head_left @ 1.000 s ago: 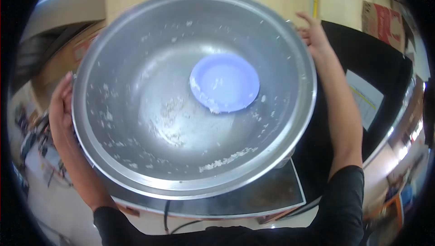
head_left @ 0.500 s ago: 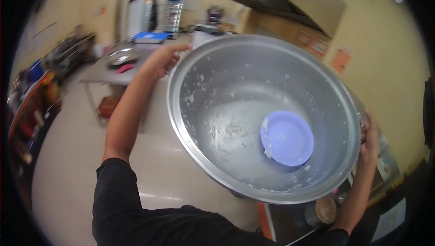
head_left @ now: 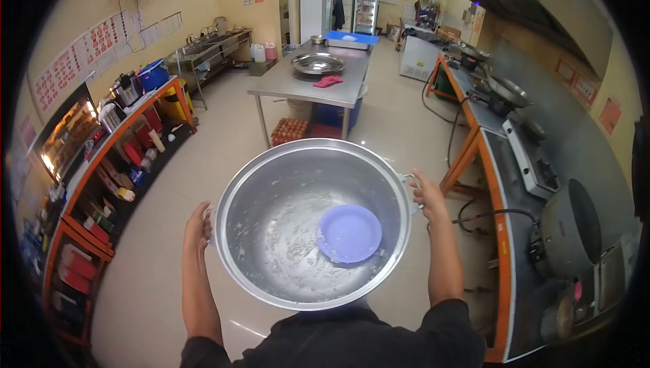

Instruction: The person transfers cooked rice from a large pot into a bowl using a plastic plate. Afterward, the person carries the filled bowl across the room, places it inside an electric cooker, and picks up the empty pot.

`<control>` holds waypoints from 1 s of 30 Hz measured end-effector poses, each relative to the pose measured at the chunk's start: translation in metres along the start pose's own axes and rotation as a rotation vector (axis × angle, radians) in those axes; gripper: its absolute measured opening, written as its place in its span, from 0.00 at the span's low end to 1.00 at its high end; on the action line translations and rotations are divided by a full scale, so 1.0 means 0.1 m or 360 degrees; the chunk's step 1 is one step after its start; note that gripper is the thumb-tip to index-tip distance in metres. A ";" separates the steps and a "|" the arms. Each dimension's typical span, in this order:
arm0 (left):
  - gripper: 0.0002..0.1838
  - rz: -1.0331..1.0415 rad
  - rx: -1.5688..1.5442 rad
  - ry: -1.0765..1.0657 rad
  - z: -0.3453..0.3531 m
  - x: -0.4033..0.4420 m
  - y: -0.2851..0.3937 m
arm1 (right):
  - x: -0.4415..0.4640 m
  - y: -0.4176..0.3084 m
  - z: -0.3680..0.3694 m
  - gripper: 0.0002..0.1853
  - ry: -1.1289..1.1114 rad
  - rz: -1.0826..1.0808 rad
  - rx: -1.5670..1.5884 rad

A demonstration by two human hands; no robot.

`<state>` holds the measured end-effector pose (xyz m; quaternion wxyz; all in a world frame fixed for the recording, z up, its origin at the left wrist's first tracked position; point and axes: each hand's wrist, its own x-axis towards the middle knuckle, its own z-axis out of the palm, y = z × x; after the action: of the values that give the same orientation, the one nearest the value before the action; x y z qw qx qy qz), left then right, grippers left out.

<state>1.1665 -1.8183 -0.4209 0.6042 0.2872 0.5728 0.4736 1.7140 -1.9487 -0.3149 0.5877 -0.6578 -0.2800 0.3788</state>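
Note:
A large silver cooking pot [head_left: 271, 165] is held in front of my body, its mouth facing up toward me. White bits that look like rice cling to its wall and bottom. Inside it, toward the right, lies a small purple plate [head_left: 350, 234] with similar bits along its left edge. My left hand [head_left: 198, 227] is closed around the handle on the pot's left side. On the opposite side, my right hand [head_left: 427, 195] grips the other handle. Parts of the fingers of both hands are hidden behind the handles and rim.
Ahead stands a steel table [head_left: 271, 80] with a round metal tray [head_left: 318, 63] and a pink cloth [head_left: 328, 81]; egg trays [head_left: 290, 131] sit beneath. An orange-framed stove counter [head_left: 489, 185] runs along the right, with a big wok [head_left: 572, 229]. Shelving [head_left: 128, 127] lines the left.
The view has swung from the stove side to face down the room. The pot has come lower and more level, still held by both handles, with the purple plate inside.

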 end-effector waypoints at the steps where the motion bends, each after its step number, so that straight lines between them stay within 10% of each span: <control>1: 0.21 0.0031 0.0015 0.0088 0.01 -0.19 -0.09 | 0.15 0.12 -0.04 0.29 -0.0058 0.0031 -0.0028; 7: 0.21 0.0124 -0.0091 0.0695 -1.05 -0.68 -0.33 | 0.35 0.64 1.06 0.36 -0.0361 0.0029 -0.0200; 20: 0.22 0.0205 -0.0405 0.1310 -2.22 2.06 1.52 | 3.29 0.11 6.33 0.33 -0.1162 -0.0047 -0.0342; 30: 0.20 0.0266 -0.0260 0.1217 -3.25 5.66 3.22 | 4.98 0.05 9.38 0.31 -0.0951 0.0005 -0.0231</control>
<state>0.7151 -1.2474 -0.4307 0.3276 0.0868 0.6916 0.6379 1.2146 -1.0181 -0.4245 0.4302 -0.5579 -0.4659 0.5353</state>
